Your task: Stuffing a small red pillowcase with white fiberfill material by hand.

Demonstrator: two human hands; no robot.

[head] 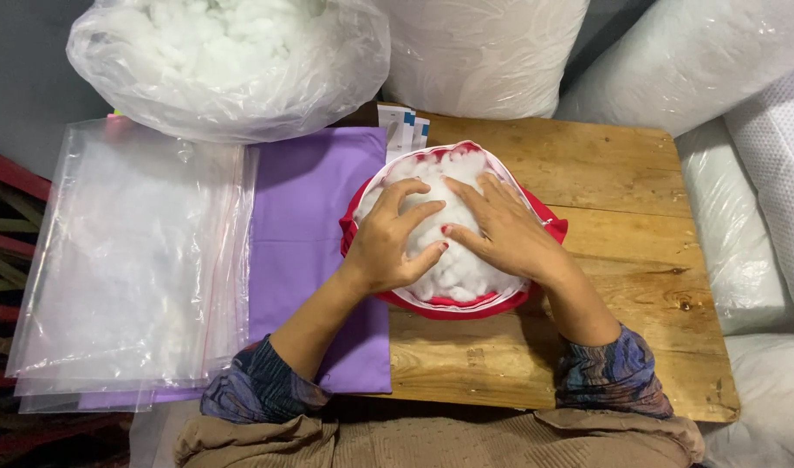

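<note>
A red fabric cover [543, 227] lies open on the wooden table [622, 173], its mouth packed with white fluffy stuffing [453, 270]. Both my hands rest flat on the stuffing, pressing on it. My left hand [390, 241] covers the left half with fingers spread. My right hand [499, 225] covers the right half, its fingers pointing up and left. The thumbs almost meet in the middle. Neither hand grips anything.
A purple cloth [306, 217] lies to the left of the cover, under a stack of clear plastic bags [128, 260]. A big clear bag of white stuffing [228, 61] stands at the back left. White filled pillows [726, 78] crowd the back and right side.
</note>
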